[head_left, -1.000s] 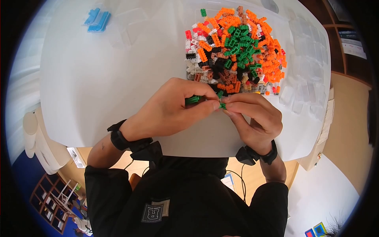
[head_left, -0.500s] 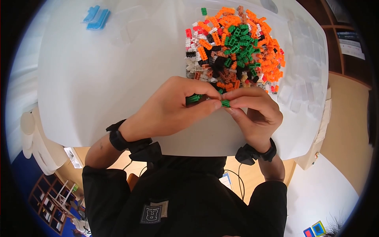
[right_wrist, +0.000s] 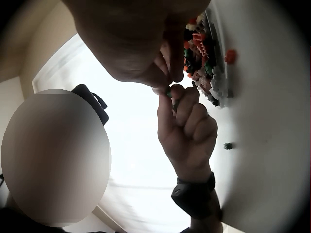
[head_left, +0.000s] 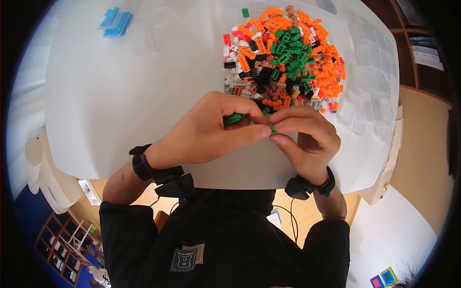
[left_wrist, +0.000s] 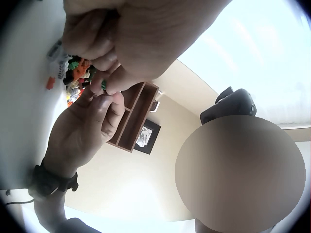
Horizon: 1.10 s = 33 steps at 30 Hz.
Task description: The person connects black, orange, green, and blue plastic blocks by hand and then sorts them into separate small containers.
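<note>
Both hands meet over the near side of the table, fingertip to fingertip. A small green building brick (head_left: 272,128) lies between them, mostly covered by fingers. My left hand (head_left: 201,129) pinches it with thumb and forefinger, and more green bricks (head_left: 234,119) sit within that hand's curled fingers. From the other side my right hand (head_left: 314,141) pinches the small brick between thumb and fingertips. In the left wrist view a bit of green brick (left_wrist: 104,85) shows between the fingertips. Just beyond the hands is a heap of mixed bricks (head_left: 331,67), with green ones on top.
Two light-blue pieces (head_left: 117,23) lie at the far left of the white table (head_left: 125,96). Clear plastic containers (head_left: 372,62) line the right side. A loose green brick (head_left: 245,12) lies by the heap's far edge; another small green brick (right_wrist: 228,145) shows in the right wrist view.
The small green brick, more exposed half a second ago, is now more covered by the fingertips. The right hand has shifted slightly; the left keeps its hold.
</note>
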Motion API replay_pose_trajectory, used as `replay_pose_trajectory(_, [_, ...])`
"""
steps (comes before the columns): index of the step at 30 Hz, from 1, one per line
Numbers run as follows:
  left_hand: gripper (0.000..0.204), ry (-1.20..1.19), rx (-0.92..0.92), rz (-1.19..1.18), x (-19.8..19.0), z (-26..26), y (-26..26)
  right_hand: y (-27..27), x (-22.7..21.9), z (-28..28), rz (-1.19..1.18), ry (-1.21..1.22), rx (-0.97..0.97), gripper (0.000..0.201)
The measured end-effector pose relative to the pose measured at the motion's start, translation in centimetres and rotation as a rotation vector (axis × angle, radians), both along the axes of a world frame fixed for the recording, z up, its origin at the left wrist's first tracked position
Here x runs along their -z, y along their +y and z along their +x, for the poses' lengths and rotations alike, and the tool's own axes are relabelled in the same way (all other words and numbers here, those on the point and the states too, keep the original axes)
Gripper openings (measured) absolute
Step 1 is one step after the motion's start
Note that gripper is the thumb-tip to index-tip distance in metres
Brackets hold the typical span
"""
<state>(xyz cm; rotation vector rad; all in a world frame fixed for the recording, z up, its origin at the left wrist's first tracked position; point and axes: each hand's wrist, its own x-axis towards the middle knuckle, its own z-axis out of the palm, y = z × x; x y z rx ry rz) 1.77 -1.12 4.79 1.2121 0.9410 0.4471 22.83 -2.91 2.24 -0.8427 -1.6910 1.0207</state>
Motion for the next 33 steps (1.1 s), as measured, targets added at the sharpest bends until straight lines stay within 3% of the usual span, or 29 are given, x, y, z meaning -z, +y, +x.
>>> replay_pose_trajectory(1, [0.013,-0.010,-0.003,0.035,0.1,0.0,0.0,0.0,-0.1,0.0,0.000,0.000,0.000,0.024])
replay_pose_trajectory(3, [0.012,0.015,-0.003,0.051,0.0,-0.1,0.0,-0.3,-0.5,-0.2,-0.319,0.255,-0.064,0.024])
replay_pose_trajectory(4, [0.012,0.039,-0.003,0.067,-0.1,-0.1,0.0,-0.4,-0.6,0.0,-0.319,0.255,-0.064,0.024])
replay_pose_trajectory(6, [0.012,0.053,-0.018,0.131,-0.2,-0.1,-0.1,-0.4,-0.8,0.3,-0.724,0.322,-0.085,0.026])
replay_pose_trajectory(11, [0.012,0.069,-0.036,0.300,0.2,0.0,-0.3,-0.2,-0.7,0.5,-0.678,0.244,-0.127,0.024])
replay_pose_trajectory(16, [0.017,0.058,-0.127,0.519,1.0,0.1,-0.3,-0.2,-0.2,0.2,-0.448,0.197,-0.084,0.026])
replay_pose_trajectory(19, [0.018,0.037,-0.141,0.606,1.2,0.2,-0.4,-0.5,-0.7,-0.3,-0.429,0.198,-0.014,0.027])
replay_pose_trajectory(25, [0.019,0.060,-0.150,0.613,1.0,0.4,-0.4,-0.1,-0.5,0.1,-0.292,0.128,-0.086,0.027])
replay_pose_trajectory(33, [0.020,0.041,-0.117,0.674,0.8,0.3,-0.2,-0.2,-0.4,0.1,-0.364,0.219,-0.089,0.027])
